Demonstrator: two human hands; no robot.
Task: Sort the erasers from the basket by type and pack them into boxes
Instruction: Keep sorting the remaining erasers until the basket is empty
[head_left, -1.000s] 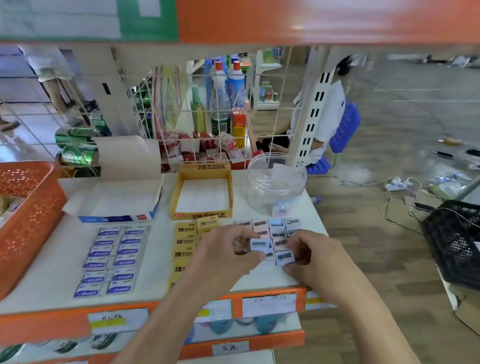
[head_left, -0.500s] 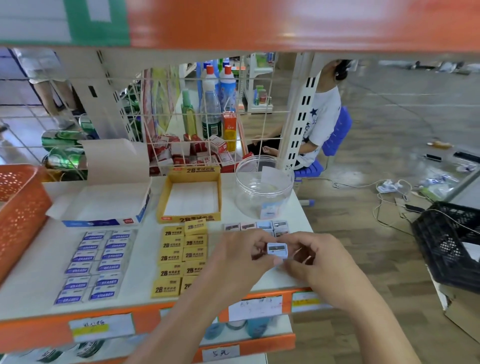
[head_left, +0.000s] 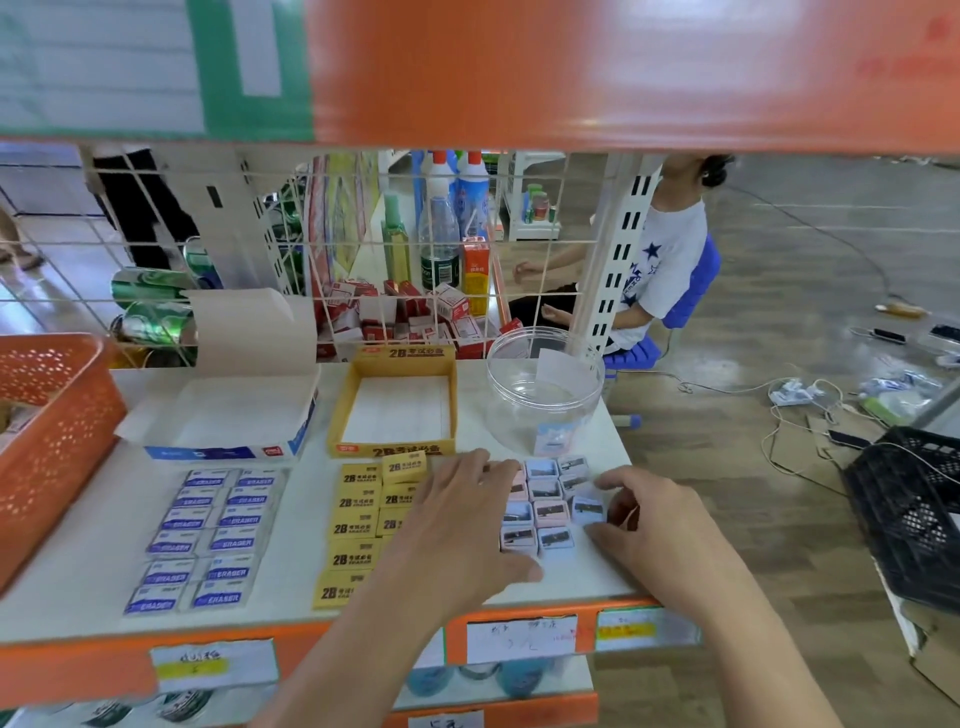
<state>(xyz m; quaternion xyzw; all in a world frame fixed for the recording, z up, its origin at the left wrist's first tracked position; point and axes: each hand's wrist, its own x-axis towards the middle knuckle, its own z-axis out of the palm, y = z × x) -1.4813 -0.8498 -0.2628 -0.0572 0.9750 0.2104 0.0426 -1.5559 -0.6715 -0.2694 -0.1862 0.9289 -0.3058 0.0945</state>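
Note:
Three sorted groups lie on the white shelf (head_left: 291, 582): blue-and-white erasers (head_left: 202, 540) in two columns at the left, yellow 2B erasers (head_left: 358, 525) in the middle, and small pastel erasers (head_left: 545, 491) in a grid at the right. My left hand (head_left: 457, 525) lies flat with straight fingers over the left side of the pastel grid. My right hand (head_left: 654, 525) pinches one small pastel eraser (head_left: 587, 509) at the grid's right edge, between thumb and forefinger. Behind them stand an open white-and-blue box (head_left: 223, 415), an empty yellow 2B box (head_left: 395, 405) and a clear round jar (head_left: 545, 395).
An orange perforated basket (head_left: 52, 441) stands at the shelf's left end. A wire grid (head_left: 363, 260) closes the back, with bottles, cans and red boxes behind it. A person sits on a blue chair beyond. A black crate (head_left: 909, 514) stands on the floor to the right.
Half a second ago both hands held a small eraser above the shelf edge. It now sits at the right edge of the pastel grid, and my left hand has flattened over the grid.

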